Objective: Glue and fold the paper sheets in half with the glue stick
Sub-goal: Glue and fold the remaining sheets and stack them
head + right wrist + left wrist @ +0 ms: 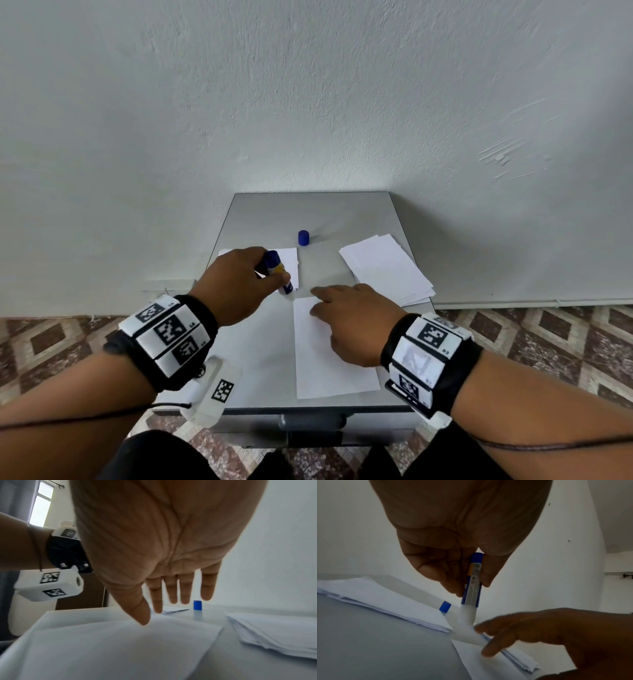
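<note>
My left hand [270, 275] grips an uncapped blue and yellow glue stick [276, 272], tilted with its white tip down. The tip [467, 616] is by the far left corner of a single white sheet [329, 363]; whether it touches, I cannot tell. That sheet lies flat near the front of the grey table [260, 349]. My right hand [320, 301] rests on it with straight fingers, the thumb [143, 619] touching the paper [120, 649]. The blue cap [303, 237] stands upright farther back, also visible as the cap [197, 605].
A stack of unfolded white sheets [387, 270] lies at the right side of the table. A smaller pile of white paper [291, 262] lies behind my left hand. A plain wall stands just beyond the table; patterned floor tiles surround it.
</note>
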{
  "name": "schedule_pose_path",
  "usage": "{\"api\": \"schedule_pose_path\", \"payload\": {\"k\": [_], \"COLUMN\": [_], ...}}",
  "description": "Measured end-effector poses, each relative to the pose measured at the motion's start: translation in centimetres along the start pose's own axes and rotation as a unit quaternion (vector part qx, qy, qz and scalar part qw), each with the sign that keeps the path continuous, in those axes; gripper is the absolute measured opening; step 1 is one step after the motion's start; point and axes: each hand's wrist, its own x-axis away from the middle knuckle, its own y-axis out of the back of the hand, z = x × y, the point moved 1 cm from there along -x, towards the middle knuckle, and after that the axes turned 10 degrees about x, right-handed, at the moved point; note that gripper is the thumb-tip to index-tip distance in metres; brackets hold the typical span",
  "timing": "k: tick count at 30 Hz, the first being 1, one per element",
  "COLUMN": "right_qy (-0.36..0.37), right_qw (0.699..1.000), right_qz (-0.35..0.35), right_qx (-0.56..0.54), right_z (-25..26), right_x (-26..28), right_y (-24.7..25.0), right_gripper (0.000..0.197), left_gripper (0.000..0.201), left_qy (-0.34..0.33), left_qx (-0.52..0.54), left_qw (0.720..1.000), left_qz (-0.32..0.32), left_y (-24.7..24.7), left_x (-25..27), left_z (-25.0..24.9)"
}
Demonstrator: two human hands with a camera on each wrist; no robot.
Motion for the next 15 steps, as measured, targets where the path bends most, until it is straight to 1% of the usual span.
{"api": "schedule_pose_path", "payload": {"k": [2,4,8,11,15], "right_qy": [-0.006,-0.015,-0.039,-0.058,-0.077], "right_qw": [0.999,1.000,0.999,0.998,0.997], "right_qz": [0.033,0.024,0.009,-0.002,-0.007], "right_qx": [-0.003,0.004,0.013,0.001,-0.008], "right_z": [-0.7,-0.8,-0.4,0.0,0.2], "right_x": [-0.2,-0.2,-0.2,-0.2,-0.2], "right_y": [-0.2,-0.5,-0.7,-1.0,-1.0], "right_gripper": [0.046,0.043,0.051,0.055,0.058], "left_gripper": [0.019,0.018,0.022,0.025,0.022], "left_qy": [0.002,-0.001,-0.011,-0.018,-0.023], "left_qx": [0.003,0.004,-0.009,-0.015,-0.027], "left_qw": [1.000,1.000,1.000,0.999,0.998], "left_qz": [0.008,0.011,0.013,0.028,0.044], "left_y": [-0.5,-0.9,-1.9,-3.0,-4.2], "left_x": [-0.1,-0.3,-0.8,-1.1,-1.2], "left_z": [0.0,-0.2,-1.0,-1.7,-2.1]}}
